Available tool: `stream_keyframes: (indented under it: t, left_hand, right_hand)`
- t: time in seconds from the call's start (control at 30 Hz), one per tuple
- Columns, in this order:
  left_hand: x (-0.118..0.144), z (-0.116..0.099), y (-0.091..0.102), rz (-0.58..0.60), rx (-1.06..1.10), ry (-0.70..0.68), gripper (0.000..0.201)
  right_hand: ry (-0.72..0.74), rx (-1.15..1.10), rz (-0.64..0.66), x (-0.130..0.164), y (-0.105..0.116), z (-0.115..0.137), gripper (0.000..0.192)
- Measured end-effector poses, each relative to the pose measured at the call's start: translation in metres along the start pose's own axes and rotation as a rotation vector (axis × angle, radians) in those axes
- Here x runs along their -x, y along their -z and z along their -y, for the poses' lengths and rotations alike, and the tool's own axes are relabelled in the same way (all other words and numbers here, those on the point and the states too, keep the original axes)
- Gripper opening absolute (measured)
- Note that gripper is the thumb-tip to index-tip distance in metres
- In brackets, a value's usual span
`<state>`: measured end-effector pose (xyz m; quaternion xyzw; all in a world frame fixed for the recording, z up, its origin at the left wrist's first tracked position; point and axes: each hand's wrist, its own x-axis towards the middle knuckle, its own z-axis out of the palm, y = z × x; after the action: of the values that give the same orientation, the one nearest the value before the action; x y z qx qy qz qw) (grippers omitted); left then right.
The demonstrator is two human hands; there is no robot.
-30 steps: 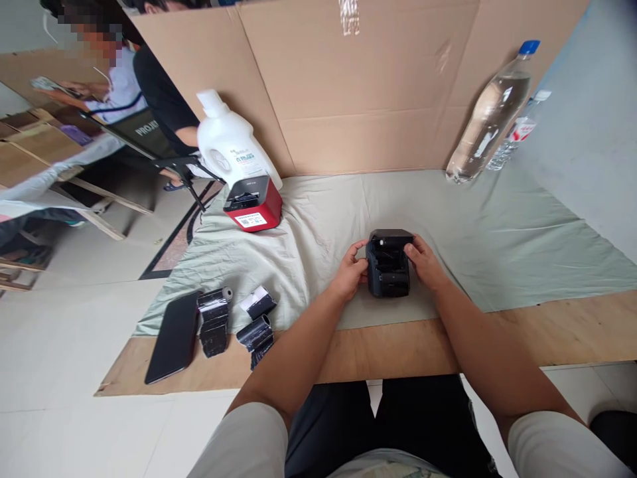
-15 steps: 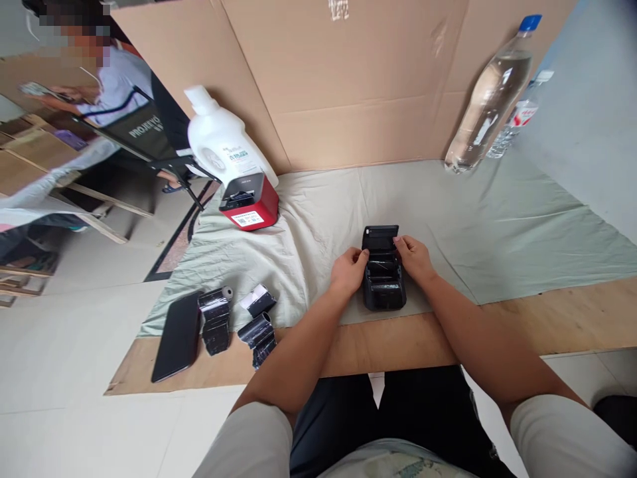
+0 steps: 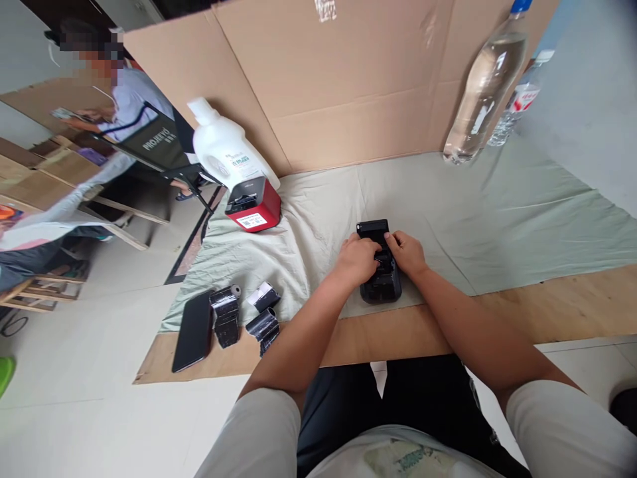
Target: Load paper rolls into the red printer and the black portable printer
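Little lettering is showing legibly here. The white jug (image 3: 226, 149), standing just behind the red printer (image 3: 253, 204), is carrying a label with a round emblem and green characters, too small to read. The red printer is wearing a white sticker on its front with what is probably a square code and fine print, unreadable. Left of the white jug, the dark chair back (image 3: 158, 141) is displaying white capital letters, tilted and seemingly reversed, not decipherable. Far right of the red printer, the smaller bottle (image 3: 517, 103) is showing a red-and-white label, illegible.
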<state>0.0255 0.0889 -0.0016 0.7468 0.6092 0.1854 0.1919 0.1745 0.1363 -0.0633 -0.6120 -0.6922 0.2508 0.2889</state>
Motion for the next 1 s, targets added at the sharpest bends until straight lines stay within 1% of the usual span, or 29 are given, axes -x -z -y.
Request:
stream_keyframes:
  t: [0.07,0.2,0.3,0.4,0.47,0.6,0.7,0.77,0.83,0.87,0.93,1.0]
  left_hand:
    - [-0.009,-0.002,-0.002,0.032,0.024,-0.030,0.018]
    - [-0.018,-0.005,-0.012,0.030,0.122,-0.025,0.030]
    - [-0.020,-0.007,-0.015,0.034,0.084,-0.018,0.032]
    - [-0.022,-0.009,-0.011,0.071,-0.018,-0.007,0.035]
    - [-0.022,-0.011,-0.006,0.103,-0.037,-0.004,0.035]
    - [-0.021,-0.012,0.005,0.125,0.012,0.003,0.033]
    - [-0.018,-0.012,0.011,0.116,0.113,0.039,0.031]
    - [-0.012,-0.011,0.015,0.083,0.227,0.061,0.029]
    - [-0.002,-0.007,0.021,0.051,0.401,0.058,0.026]
    - [0.005,-0.003,0.025,0.055,0.501,0.051,0.024]
    - [0.025,0.010,0.040,0.111,0.668,0.044,0.022]
    - [0.052,0.031,0.065,0.188,0.720,0.076,0.025]
  right_hand:
    - [-0.001,-0.004,0.005,0.000,0.000,0.000,0.044]
    - [0.015,-0.031,0.006,0.000,0.000,-0.002,0.045]
    - [0.018,-0.044,0.004,-0.001,0.000,-0.002,0.045]
    - [0.004,-0.048,0.006,0.000,0.001,-0.002,0.044]
    - [-0.005,-0.049,0.009,0.000,0.001,-0.001,0.043]
    - [-0.007,-0.043,0.008,0.001,0.002,0.000,0.042]
    - [0.015,-0.027,-0.006,0.000,0.001,-0.001,0.044]
    - [0.032,-0.009,-0.022,-0.001,0.000,-0.003,0.047]
    - [0.046,0.013,-0.038,-0.002,-0.001,-0.005,0.050]
    - [0.052,0.023,-0.040,-0.002,-0.001,-0.006,0.052]
    - [0.065,0.034,-0.039,-0.002,-0.001,-0.007,0.055]
    - [0.079,0.033,-0.039,-0.001,-0.001,-0.007,0.058]
